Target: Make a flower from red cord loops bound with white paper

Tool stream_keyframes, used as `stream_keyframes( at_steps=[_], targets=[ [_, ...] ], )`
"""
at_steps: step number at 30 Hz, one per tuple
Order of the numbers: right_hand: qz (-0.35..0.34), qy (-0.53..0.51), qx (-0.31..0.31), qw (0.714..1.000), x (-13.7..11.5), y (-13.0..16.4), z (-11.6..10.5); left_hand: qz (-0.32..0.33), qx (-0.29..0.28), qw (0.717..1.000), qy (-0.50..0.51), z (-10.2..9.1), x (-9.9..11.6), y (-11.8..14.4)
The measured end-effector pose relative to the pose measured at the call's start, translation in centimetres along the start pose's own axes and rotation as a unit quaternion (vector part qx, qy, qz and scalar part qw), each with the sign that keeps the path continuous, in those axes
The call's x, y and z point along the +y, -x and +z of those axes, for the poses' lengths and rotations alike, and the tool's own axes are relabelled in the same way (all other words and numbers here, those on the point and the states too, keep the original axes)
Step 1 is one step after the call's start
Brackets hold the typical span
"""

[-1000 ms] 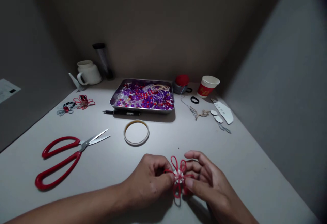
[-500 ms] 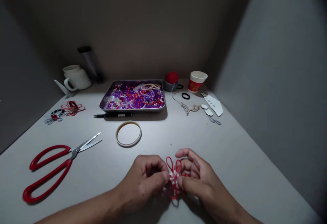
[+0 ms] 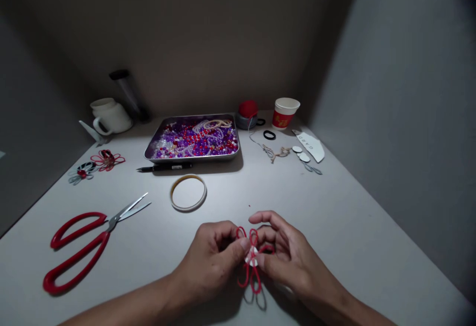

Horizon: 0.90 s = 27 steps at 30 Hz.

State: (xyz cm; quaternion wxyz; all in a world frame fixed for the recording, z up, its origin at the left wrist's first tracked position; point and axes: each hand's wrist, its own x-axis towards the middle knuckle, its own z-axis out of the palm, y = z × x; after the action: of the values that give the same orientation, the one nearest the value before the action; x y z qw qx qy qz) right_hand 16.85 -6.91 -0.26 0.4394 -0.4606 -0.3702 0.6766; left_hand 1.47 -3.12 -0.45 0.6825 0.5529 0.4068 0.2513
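Note:
Both of my hands pinch a small red cord flower (image 3: 251, 261) with looped petals around a white centre disc, just above the white table (image 3: 334, 227) near its front edge. My left hand (image 3: 211, 261) grips its left side with thumb and forefinger. My right hand (image 3: 286, 261) holds the right side, its forefinger raised over the loops. Two red loops hang down below the disc and two more stick up above it.
Red-handled scissors (image 3: 85, 239) lie open at the left. A tape ring (image 3: 188, 192), a black pen (image 3: 164, 167) and a metal tray of beads (image 3: 193, 142) sit ahead. Finished cord flowers (image 3: 97, 163), a white mug (image 3: 109, 116), a paper cup (image 3: 284, 112) and small white discs (image 3: 302, 155) ring the back.
The flower has been turned between my fingers, with loops now hanging lower. My view has shifted slightly right, so the table items sit further left in the frame.

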Motion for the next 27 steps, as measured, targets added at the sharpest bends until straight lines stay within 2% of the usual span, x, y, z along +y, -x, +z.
stream_keyframes(
  at_steps=[4, 9, 15, 17, 22, 27],
  targets=[
    [-0.008, -0.038, -0.026, 0.999, -0.1, 0.1, -0.1, 0.013, 0.022, 0.999, -0.023, 0.0, -0.1, 0.0],
    [-0.003, 0.023, 0.021, 0.999, 0.0, -0.2, 0.3, 0.004, -0.005, 1.000, 0.005, 0.0, 0.1, 0.1],
    [0.003, 0.010, 0.038, 0.999, -0.1, -0.2, 0.6, 0.001, -0.025, 1.000, 0.017, -0.3, 0.7, 0.3],
    [0.008, 0.020, 0.035, 0.999, -0.1, -0.2, 0.6, -0.005, -0.017, 1.000, 0.023, -0.3, 0.7, 0.2],
    [0.008, 0.040, 0.056, 0.998, -0.1, -0.2, 0.6, -0.016, 0.043, 0.999, 0.025, 0.0, 0.8, 0.2],
    [0.009, 0.028, 0.061, 0.998, -0.2, -0.3, 0.5, 0.035, 0.034, 0.998, 0.040, 0.1, 1.0, 0.6]
  ],
)
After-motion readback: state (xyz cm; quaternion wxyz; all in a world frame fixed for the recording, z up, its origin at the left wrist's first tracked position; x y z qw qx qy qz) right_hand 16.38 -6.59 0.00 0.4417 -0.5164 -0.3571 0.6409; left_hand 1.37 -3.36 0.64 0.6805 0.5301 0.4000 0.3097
